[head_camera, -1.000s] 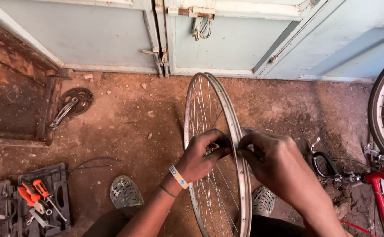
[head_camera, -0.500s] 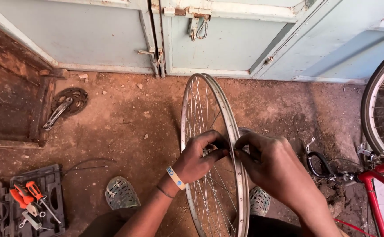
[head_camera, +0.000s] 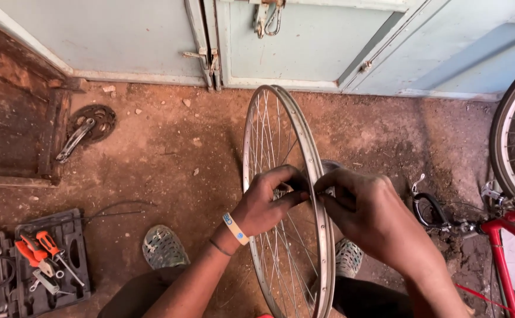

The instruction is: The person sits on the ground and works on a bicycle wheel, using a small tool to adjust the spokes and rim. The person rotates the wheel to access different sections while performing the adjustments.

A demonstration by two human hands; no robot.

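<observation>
A bare spoked bicycle wheel (head_camera: 269, 112) stands upright on edge between my knees, its silver rim running away from me. My left hand (head_camera: 266, 203), with a pale band at the wrist, reaches in from the left and grips the wheel at its hub among the spokes. My right hand (head_camera: 366, 212) comes from the right side of the rim, fingers pinched at the same hub spot. The hub itself is mostly hidden by both hands. My two sandalled feet rest on the ground either side of the wheel.
A dark tool tray (head_camera: 30, 262) with orange-handled tools lies at the lower left. A chainring with crank arm (head_camera: 86, 129) lies on the dirt at left. A red bicycle frame (head_camera: 502, 235) with its wheel stands at right. Pale blue doors (head_camera: 304, 41) close the far side.
The view has shifted slightly, so the wheel sits a little further left and lower in frame. Both hands stay at the hub with small finger movements.
</observation>
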